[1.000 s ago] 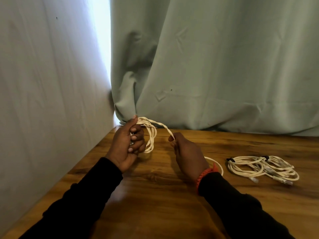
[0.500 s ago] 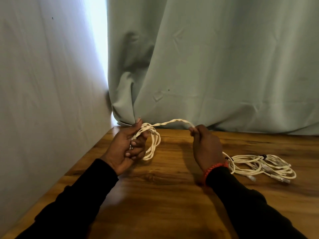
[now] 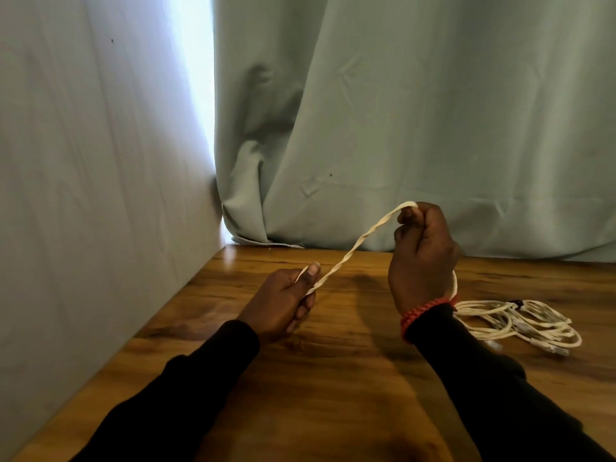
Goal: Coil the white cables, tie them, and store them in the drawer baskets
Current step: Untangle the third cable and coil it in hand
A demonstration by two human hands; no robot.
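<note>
A twisted white cable (image 3: 358, 244) runs taut between my two hands above the wooden table (image 3: 333, 378). My left hand (image 3: 283, 300) grips its lower end, thumb on top; the coiled loops it held are hidden in the fist. My right hand (image 3: 421, 258) is raised higher and to the right, pinching the cable's upper end, with the rest trailing down behind the wrist. A loose bundle of white cables (image 3: 520, 323) with plug ends and a small black tie lies on the table to the right, partly behind my right sleeve.
A grey wall panel (image 3: 100, 195) closes off the left side of the table. A pale green curtain (image 3: 400, 128) hangs along the far edge. No drawer or basket is in view.
My right hand has lifted up and to the right, drawing the twisted cable out straight. The loops that hung from my left hand have gone from sight inside the fist.
</note>
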